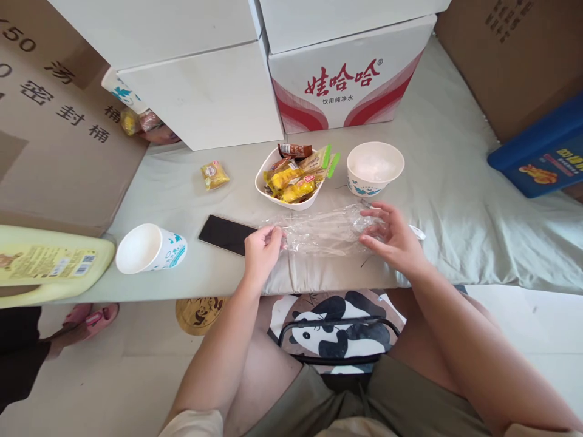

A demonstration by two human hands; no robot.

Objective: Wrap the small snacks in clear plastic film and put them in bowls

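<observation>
Stretched above the cloth-covered surface is a clear, crinkled plastic bag (pixel 319 233). My left hand (pixel 264 247) pinches its left end between thumb and fingers. At the other end, my right hand (pixel 394 238) has its fingers spread and curved beside the plastic; whether they touch it is hard to tell. Partly beneath my left hand and the bag lies a dark phone (pixel 228 234). Just beyond the bag stand a white bowl (pixel 262 182) of wrapped snacks (pixel 298 179) and a paper bowl (pixel 370 185) with crumpled clear plastic inside.
A paper cup (pixel 170 250) lies tipped at the left, near a yellow jug (pixel 59 264). One wrapped snack (pixel 214 175) sits behind the phone. White cartons (pixel 350 79) line the back. A blue container (pixel 542 152) leans at the right. Another person's foot (pixel 68 334) shows at lower left.
</observation>
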